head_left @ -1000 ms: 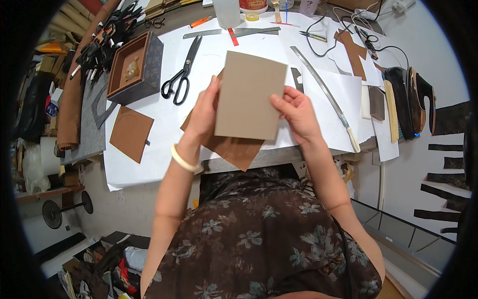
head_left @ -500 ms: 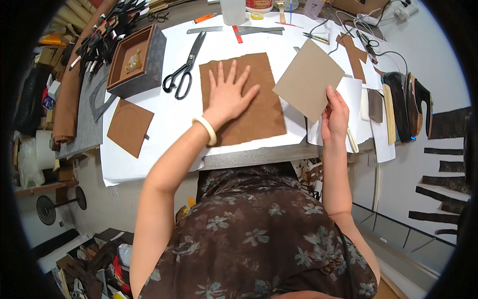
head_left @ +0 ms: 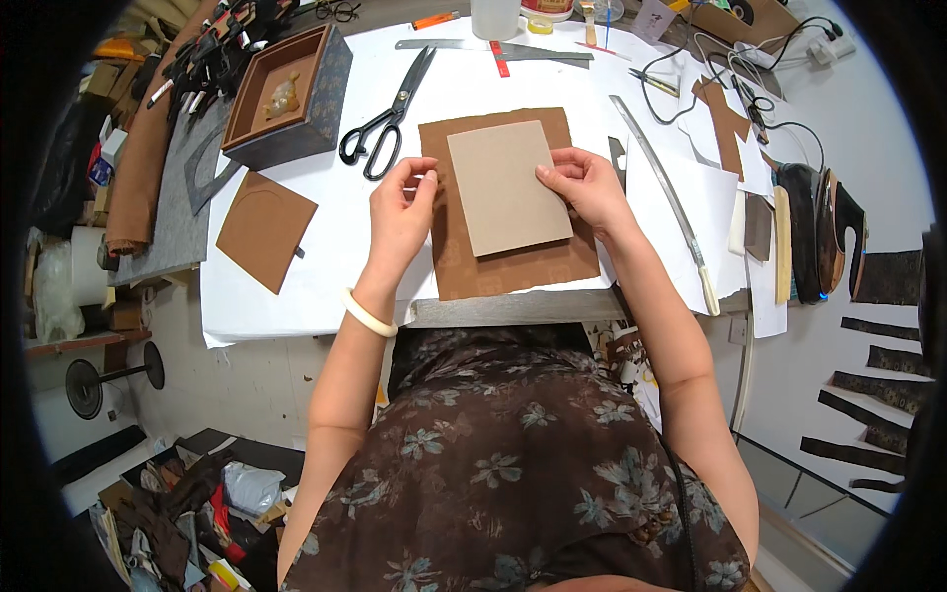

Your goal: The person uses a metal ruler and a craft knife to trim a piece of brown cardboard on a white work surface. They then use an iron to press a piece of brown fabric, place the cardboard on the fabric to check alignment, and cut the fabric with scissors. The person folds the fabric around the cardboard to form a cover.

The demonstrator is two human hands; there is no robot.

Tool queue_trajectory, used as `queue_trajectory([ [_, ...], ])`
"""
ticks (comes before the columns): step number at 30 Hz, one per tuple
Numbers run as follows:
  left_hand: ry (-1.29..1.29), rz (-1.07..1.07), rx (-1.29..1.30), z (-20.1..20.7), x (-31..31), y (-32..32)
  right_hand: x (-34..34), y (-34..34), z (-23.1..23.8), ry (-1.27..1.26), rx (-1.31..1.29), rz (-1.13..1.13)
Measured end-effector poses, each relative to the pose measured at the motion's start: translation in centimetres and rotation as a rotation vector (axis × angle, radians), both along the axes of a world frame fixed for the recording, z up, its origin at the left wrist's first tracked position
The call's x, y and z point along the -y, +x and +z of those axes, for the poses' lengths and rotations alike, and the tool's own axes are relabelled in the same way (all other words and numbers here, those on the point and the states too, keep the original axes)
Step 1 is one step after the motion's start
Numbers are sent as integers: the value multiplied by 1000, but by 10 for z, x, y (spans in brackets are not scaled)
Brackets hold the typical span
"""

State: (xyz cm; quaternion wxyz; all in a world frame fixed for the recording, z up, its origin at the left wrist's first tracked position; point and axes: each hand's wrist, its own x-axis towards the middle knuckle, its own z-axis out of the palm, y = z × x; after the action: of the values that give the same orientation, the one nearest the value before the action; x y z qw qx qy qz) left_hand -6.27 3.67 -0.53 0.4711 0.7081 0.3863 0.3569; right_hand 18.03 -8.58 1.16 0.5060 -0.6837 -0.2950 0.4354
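A beige rectangular board [head_left: 508,192] is over a larger brown sheet of fabric or thin leather [head_left: 454,276] on the white-covered table. My right hand [head_left: 592,197] grips the board's right edge, thumb on top and fingers at the side. My left hand [head_left: 400,212], with a cream bangle on the wrist, hovers by the brown sheet's left edge. Its fingers are bent, with a small gap between thumb and forefinger, and it seems to hold nothing. Whether the board lies fully flat is hard to tell.
Black scissors [head_left: 390,118] and a brown square piece [head_left: 264,232] lie to the left, by an open box [head_left: 330,94]. Behind are a metal ruler [head_left: 543,51] and a cutter [head_left: 434,20]. A long metal blade with a pale handle [head_left: 671,187] and an iron [head_left: 824,232] are on the right.
My right hand has brought the board leftward from the right side onto the brown sheet and turned it upright. My left hand has lifted off the sheet's middle to its left edge.
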Motion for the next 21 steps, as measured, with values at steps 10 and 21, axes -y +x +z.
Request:
queue_trajectory([
  [10, -114, -111, -105, -5, 16, 8, 0, -1, -20, -23, 459, -42],
  [21, -42, 60, 0, 5, -2, -23, 33, 28, 1, 160, 636, -388],
])
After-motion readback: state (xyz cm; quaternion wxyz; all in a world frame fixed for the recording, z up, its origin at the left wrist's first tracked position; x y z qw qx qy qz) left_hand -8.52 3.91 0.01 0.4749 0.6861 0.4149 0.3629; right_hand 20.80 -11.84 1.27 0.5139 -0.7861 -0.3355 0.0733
